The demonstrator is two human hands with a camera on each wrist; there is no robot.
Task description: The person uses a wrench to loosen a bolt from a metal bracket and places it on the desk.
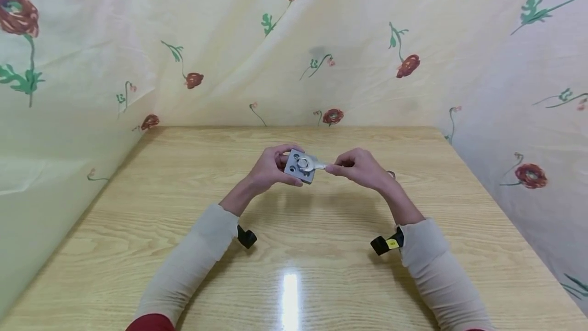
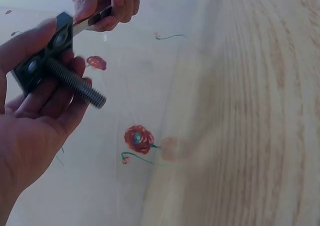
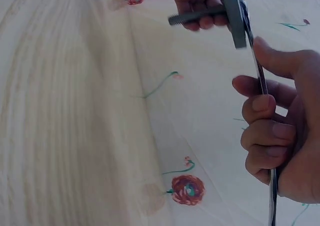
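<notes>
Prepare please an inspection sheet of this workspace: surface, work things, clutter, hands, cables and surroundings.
Surface: wooden table, light grain, with a bright reflection toward the near side.
Work things: metal block with holes, held above the table; bolt through it, threaded shaft sticking out; wrench, one end at the bolt's head.
Clutter: nothing seen.
Left hand: grips the block.
Right hand: holds the wrench.
Cables: nothing seen.
Surroundings: flower-patterned fabric behind the table and along both sides.
</notes>
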